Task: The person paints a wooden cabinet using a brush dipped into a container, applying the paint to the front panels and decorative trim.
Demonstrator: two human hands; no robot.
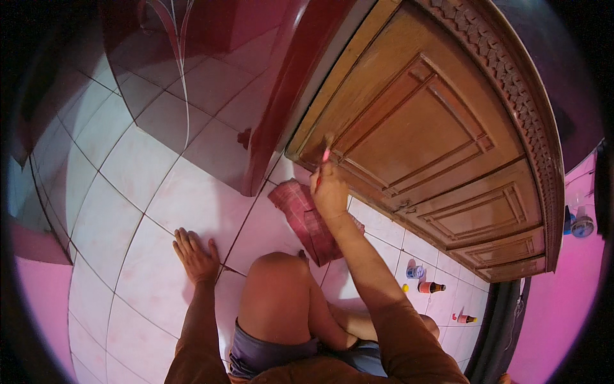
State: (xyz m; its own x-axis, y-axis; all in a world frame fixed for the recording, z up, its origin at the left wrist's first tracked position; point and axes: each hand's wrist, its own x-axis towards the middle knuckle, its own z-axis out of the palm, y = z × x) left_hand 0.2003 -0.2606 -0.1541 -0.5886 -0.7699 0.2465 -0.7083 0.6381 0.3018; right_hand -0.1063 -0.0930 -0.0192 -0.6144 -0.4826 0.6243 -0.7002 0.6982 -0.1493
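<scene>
My right hand [330, 191] is closed around a small paintbrush [327, 154] with a pinkish-red handle. The brush's tip meets the lower corner of a brown wooden cabinet [409, 128] with framed panels, or comes very close to it. Flat on the white tiled floor [121, 217], fingers spread, rests my left hand [195, 255], holding nothing. A folded red checked cloth [306, 224] lies on the tiles beneath my right wrist, in front of the cabinet.
A glossy dark red panel [272, 109] stands left of the cabinet. To the right on the floor are a clear plastic cup [415, 272], a brown bottle with a red label [430, 288] lying near it, and a smaller bottle [467, 319]. My bent knee [275, 281] is between my arms.
</scene>
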